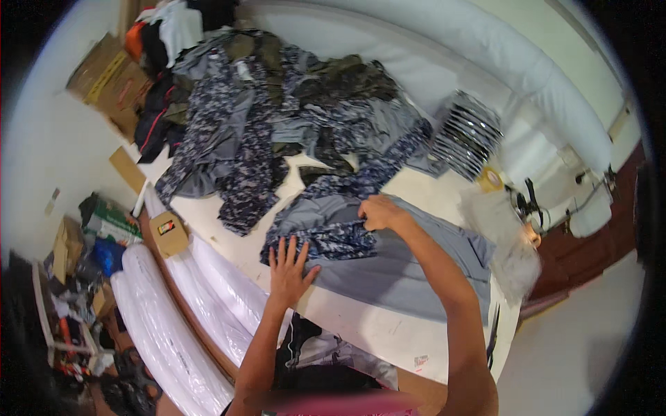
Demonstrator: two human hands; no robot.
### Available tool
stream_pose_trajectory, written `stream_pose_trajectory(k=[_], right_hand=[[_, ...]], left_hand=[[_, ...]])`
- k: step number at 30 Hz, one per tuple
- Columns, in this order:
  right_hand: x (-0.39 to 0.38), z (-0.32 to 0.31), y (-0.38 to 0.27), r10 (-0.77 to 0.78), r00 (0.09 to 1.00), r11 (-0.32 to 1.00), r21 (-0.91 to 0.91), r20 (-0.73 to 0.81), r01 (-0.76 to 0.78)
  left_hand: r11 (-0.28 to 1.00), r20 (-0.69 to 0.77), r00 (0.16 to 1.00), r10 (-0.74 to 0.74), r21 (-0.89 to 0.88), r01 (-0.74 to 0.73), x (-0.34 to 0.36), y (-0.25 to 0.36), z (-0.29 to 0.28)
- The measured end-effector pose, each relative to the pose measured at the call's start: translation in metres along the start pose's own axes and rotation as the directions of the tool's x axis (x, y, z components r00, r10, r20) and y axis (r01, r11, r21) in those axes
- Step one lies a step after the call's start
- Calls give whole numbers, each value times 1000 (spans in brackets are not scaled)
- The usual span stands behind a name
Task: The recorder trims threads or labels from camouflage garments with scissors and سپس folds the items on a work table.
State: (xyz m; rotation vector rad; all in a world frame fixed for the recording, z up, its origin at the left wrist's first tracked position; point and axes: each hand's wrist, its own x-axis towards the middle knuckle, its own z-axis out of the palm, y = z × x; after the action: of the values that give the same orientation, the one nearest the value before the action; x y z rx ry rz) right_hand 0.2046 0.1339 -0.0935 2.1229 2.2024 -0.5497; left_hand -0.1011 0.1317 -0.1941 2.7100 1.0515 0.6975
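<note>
A grey shirt [409,267] with blue-and-grey camouflage parts lies spread on the white table, its grey body reaching toward the right. My left hand [290,272] rests flat with fingers spread on the camouflage cloth [333,240] at the shirt's left end. Farther right, the fingers of my right hand [381,212] are closed in a pinch on the camouflage cloth's upper right edge. A camouflage sleeve [399,156] stretches from the shirt toward the back right. What lies under the fabric folds is hidden.
More camouflage garments [243,132] are heaped across the back. A stack of plastic-wrapped packs [468,135], a yellow tape roll [490,179] and a sewing machine [583,208] are on the right. White wrapped rolls [163,333] lie left; black scissors [493,336] lie near the right edge.
</note>
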Motion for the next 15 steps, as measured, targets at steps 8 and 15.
stream_pose_trajectory(k=[8, 15], right_hand=[[-18, 0, 55, 92, 937, 922, -328, -337, -208], [-45, -34, 88, 166, 791, 809, -378, -588, -451]], left_hand=[[999, 108, 994, -5, 34, 2, 12, 7, 8], [990, 82, 994, 76, 108, -85, 12, 8, 19]])
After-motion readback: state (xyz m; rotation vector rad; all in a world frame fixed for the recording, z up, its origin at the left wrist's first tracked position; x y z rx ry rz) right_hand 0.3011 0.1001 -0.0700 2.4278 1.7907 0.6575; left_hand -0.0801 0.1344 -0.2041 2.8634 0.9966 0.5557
